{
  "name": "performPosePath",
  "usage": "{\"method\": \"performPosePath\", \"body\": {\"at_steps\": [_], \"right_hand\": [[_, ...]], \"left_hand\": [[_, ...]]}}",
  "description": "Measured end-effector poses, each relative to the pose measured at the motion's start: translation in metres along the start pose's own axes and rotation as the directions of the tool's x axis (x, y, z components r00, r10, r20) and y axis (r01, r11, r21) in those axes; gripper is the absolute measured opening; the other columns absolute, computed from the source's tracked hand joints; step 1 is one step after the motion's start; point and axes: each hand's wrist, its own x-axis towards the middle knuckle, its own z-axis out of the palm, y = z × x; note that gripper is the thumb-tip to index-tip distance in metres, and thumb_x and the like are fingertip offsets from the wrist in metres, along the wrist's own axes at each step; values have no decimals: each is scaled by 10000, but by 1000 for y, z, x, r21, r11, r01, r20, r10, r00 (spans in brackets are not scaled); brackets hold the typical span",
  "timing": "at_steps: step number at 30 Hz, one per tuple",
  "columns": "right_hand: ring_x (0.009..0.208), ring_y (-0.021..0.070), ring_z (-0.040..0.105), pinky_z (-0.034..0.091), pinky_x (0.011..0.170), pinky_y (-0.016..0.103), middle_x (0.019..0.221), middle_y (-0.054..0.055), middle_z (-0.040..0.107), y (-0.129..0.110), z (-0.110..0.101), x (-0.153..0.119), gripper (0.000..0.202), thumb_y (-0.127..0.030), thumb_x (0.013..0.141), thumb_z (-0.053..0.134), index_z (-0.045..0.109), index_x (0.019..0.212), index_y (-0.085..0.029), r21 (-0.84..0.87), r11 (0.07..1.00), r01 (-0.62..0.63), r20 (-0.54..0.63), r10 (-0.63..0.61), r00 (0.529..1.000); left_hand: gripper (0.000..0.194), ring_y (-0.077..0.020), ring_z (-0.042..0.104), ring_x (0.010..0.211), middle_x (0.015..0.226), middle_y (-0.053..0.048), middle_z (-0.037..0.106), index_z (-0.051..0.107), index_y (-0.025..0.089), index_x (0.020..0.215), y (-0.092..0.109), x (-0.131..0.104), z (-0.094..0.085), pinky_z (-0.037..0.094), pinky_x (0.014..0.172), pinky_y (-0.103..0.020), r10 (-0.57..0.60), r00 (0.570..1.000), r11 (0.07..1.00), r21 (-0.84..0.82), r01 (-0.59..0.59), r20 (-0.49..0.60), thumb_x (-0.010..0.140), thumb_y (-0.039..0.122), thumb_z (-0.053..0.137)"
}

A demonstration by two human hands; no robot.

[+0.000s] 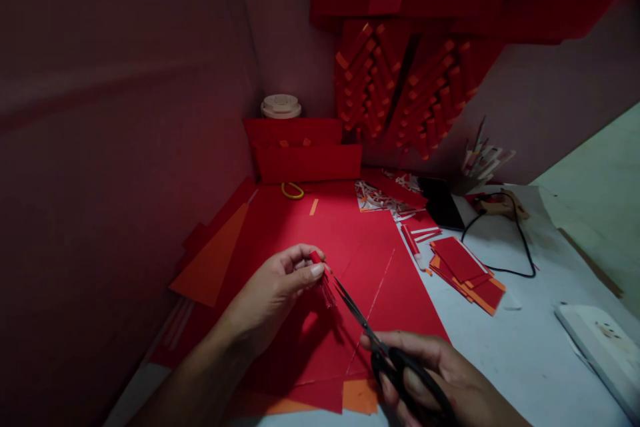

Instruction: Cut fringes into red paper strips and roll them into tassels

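Note:
Pinched between the thumb and fingers of my left hand (283,283) is a small red paper roll (327,288) with thin fringe strips hanging down. My right hand (440,373) is closed around the black handles of a pair of scissors (367,328). The blades point up and left, and their tips are at the fringe beside my left fingertips. Both hands are above a large red paper sheet (370,233) on the table. Whether the blades touch the fringe is too small to tell.
Behind stand red folded card (307,163) and a white lid (281,105). A yellow loop (293,191) lies on the sheet. To the right are paper scraps (373,197), a black phone (441,203), red-orange cards (467,270), a cable (525,240) and a white box (600,340).

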Motion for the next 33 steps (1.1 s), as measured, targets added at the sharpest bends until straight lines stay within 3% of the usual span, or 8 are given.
{"method": "performPosePath", "body": {"at_steps": [18, 33], "right_hand": [[542, 75, 602, 437, 492, 147, 705, 41, 716, -1, 2, 0, 675, -452, 588, 931, 743, 1155, -138, 24, 1000, -9, -4, 9, 1000], [503, 55, 540, 417, 458, 126, 670, 23, 678, -2, 3, 1, 527, -342, 668, 898, 754, 1134, -142, 17, 1000, 6, 0, -6, 1000]], "left_hand": [[231, -129, 540, 707, 770, -8, 624, 670, 168, 855, 1, 0, 1, 403, 682, -235, 10, 1000, 1000, 20, -10, -9, 697, 229, 828], [224, -117, 533, 731, 785, -2, 621, 667, 165, 861, 1, -1, 2, 401, 707, -226, 14, 1000, 1000, 2, -14, -4, 707, 212, 823]]}}
